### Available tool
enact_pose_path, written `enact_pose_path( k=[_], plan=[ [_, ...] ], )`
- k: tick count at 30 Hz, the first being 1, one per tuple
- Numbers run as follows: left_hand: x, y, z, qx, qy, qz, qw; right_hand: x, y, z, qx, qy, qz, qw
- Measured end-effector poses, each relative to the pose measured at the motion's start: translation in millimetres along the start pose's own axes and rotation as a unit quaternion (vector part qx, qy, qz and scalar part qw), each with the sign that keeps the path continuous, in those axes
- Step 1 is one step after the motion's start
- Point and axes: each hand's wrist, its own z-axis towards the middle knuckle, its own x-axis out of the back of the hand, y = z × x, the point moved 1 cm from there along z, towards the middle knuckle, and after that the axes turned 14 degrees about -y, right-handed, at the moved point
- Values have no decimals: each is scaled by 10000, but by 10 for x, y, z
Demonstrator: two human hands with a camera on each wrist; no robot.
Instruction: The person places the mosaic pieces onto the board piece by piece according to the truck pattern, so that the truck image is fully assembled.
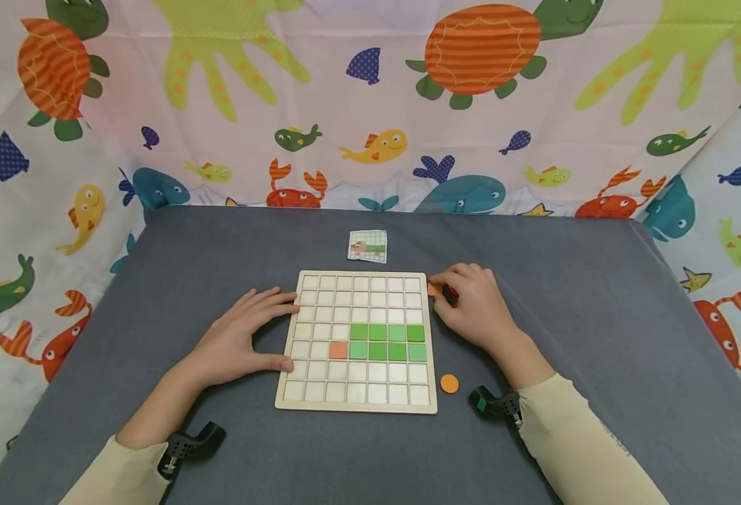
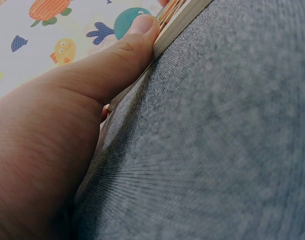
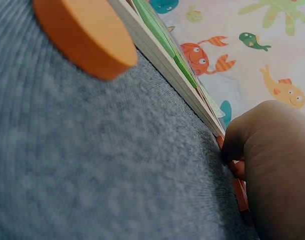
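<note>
In the head view a pale wooden grid board lies on the grey cloth. It holds light and dark green square tiles in two rows, with one salmon-orange tile at their left. My left hand rests against the board's left edge, fingers straight and spread, the thumb on the rim. At the upper right edge my right hand has curled fingers and pinches a small orange piece between thumb and index finger. Under that hand lies a red-orange piece, partly hidden.
An orange round disc lies on the cloth right of the board, large and close in the right wrist view. Behind the board is a small printed pattern card. A sea-animal curtain hangs behind the grey-covered table.
</note>
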Motion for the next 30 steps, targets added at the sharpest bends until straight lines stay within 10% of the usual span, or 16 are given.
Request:
enact_pose_path(
  k=[30],
  plan=[
    [7, -9, 7, 28, -56, -10, 10000, -15, -107, 56, 456, 421, 463, 9970]
  ],
)
